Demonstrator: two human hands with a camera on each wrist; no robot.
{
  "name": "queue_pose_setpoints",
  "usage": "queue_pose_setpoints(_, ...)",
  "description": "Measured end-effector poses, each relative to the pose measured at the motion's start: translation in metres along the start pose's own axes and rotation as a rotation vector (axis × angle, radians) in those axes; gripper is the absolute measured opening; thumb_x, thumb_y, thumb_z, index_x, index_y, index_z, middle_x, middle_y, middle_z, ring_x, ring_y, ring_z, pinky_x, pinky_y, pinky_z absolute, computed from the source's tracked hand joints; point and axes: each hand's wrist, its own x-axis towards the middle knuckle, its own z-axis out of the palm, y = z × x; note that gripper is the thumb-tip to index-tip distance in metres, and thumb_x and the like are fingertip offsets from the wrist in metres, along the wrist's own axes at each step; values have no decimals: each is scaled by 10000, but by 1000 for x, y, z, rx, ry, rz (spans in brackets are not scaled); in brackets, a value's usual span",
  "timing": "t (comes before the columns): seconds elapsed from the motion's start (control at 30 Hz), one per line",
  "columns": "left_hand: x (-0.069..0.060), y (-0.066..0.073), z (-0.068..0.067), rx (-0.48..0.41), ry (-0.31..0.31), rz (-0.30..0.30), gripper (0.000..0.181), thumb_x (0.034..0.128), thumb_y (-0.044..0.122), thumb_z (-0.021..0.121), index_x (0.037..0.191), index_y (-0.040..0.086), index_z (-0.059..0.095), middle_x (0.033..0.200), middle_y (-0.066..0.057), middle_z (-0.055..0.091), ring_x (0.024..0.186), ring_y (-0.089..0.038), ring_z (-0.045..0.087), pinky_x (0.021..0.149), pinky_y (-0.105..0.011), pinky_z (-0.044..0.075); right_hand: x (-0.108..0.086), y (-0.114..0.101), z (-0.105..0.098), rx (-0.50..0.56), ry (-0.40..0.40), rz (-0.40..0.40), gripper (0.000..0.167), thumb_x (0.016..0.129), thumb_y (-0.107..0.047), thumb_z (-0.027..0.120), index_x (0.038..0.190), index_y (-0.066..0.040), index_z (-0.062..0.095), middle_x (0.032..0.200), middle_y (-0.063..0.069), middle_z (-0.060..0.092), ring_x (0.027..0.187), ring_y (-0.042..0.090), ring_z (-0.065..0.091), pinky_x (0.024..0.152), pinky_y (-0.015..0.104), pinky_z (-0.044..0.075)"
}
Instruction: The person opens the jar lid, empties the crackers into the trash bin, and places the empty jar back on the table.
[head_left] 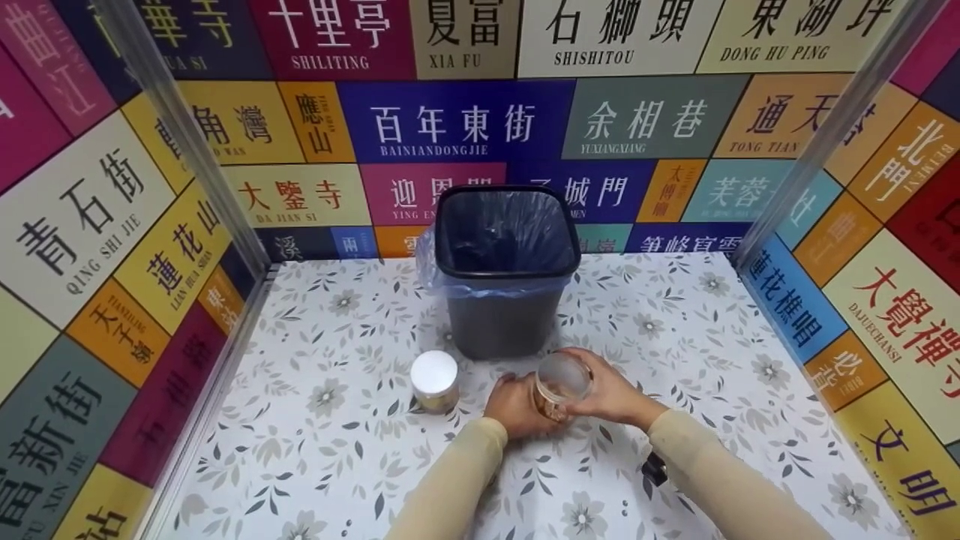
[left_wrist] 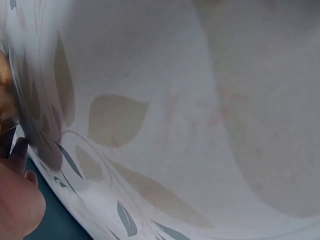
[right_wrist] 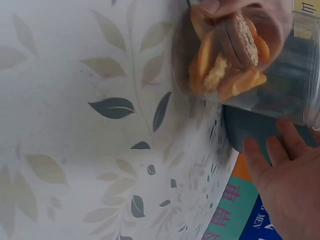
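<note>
The clear jar [head_left: 562, 379], long axis roughly upright, is between the hands, just on the near side of the bin [head_left: 504, 322] and slightly right of it. The left hand [head_left: 517, 407] grips it low; the right hand [head_left: 609, 394] pinches near its rim, lower fingers apart. Whether its top is covered is unclear; the left wrist view cuts it off.

Head view: brightly and fairly evenly lit; lettering on multicoloured wall panels [head_left: 457, 120] stretched toward the sides.
White tabletop with grey floral print [head_left: 360, 435]: pale, with faint shadows.
Round white jar lid [head_left: 435, 371]: nearly washed out.
Translucent bluish plastic bin liner [head_left: 536, 225]: streaked with glare.
Left wrist view: dim, greyish, low in contrast; close print soft.
Right wrist view: dim; clear cylindrical plastic jar [right_wrist: 285, 85] faintly reflective.
</note>
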Motion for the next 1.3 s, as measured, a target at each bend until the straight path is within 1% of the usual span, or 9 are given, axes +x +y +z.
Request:
queue_pose_setpoints(0.17, 0, 0, -1, -14, -13, -8, 687, 628, 679, 783, 1118, 225, 619, 893, 128, 685, 862, -100, 656, 1094, -356, 350, -10, 0, 9, 47, 64, 49, 955, 627, -179, 943, 1436, -114, 438, 1355, 107, 524, 1224, 314, 515, 1021, 526, 432)
queue_pose_setpoints(0.27, -1, 0, -3, -29, -22, -16, 661, 614, 630, 821, 1099, 228, 620, 848, 150, 671, 844, -92, 654, 1098, -351, 343, -14, -2, 15, 59, 117, 107, 988, 632, -251, 952, 1450, -116, 416, 1405, 133, 481, 1245, 340, 505, 1024, 510, 438)
queue_pose_setpoints(0.43, -2, 0, -5, -32, -37, -31, 634, 615, 607, 837, 1090, 248, 618, 791, 181, 642, 825, -87, 651, 1100, -346, 333, -16, -9, 27, -11, 239, 198, 1035, 614, -453, 936, 1451, -124, 423, 1426, 174, 464, 1212, 384, 519, 970, 517, 459)
queue_pose_setpoints(0.57, -2, 1, -6, -13, -39, -23, 609, 647, 633, 798, 1080, 241, 624, 804, 164, 646, 823, -101, 652, 1092, -350, 345, -15, -14, 32, -84, 284, 231, 1042, 605, -541, 911, 1427, -101, 445, 1395, 193, 489, 1223, 382, 499, 1000, 531, 408)
queue_pose_setpoints(0.67, -2, 2, -5, 2, -38, -18, 612, 662, 647, 778, 1091, 237, 630, 840, 150, 662, 840, -104, 654, 1090, -356, 351, -14, -13, 30, -92, 267, 204, 997, 627, -489, 919, 1415, -89, 458, 1396, 182, 485, 1241, 374, 486, 1028, 535, 392)
queue_pose_setpoints(0.8, -2, 2, -5, 17, -41, -12, 643, 660, 649, 778, 1130, 234, 633, 909, 137, 684, 877, -99, 658, 1100, -361, 342, -10, -7, 19, -81, 190, 95, 947, 638, -373, 936, 1415, -82, 480, 1409, 147, 485, 1253, 357, 481, 1036, 540, 392)
queue_pose_setpoints(0.97, -1, 2, -5, 36, -41, -13, 671, 659, 647, 777, 1144, 205, 635, 957, 107, 697, 904, -111, 660, 1101, -350, 342, -3, -6, 7, -94, 113, -4, 927, 637, -383, 929, 1403, -72, 511, 1389, 118, 517, 1245, 342, 500, 1031, 555, 404)
queue_pose_setpoints(1.17, -1, 2, -5, 43, -13, 1, 635, 654, 628, 786, 1110, 213, 633, 908, 102, 695, 871, -120, 666, 1084, -350, 365, 1, -7, 0, -95, 106, -17, 899, 649, -423, 916, 1400, -121, 525, 1381, 90, 523, 1231, 318, 509, 1003, 541, 428)
queue_pose_setpoints(1.3, -2, 1, -5, 25, 0, 13, 643, 610, 599, 833, 1081, 211, 630, 866, 114, 679, 842, -114, 658, 1075, -360, 379, 2, -8, -5, -73, 116, -1, 877, 675, -426, 903, 1412, -147, 517, 1430, 88, 492, 1297, 322, 457, 1057, 556, 372)
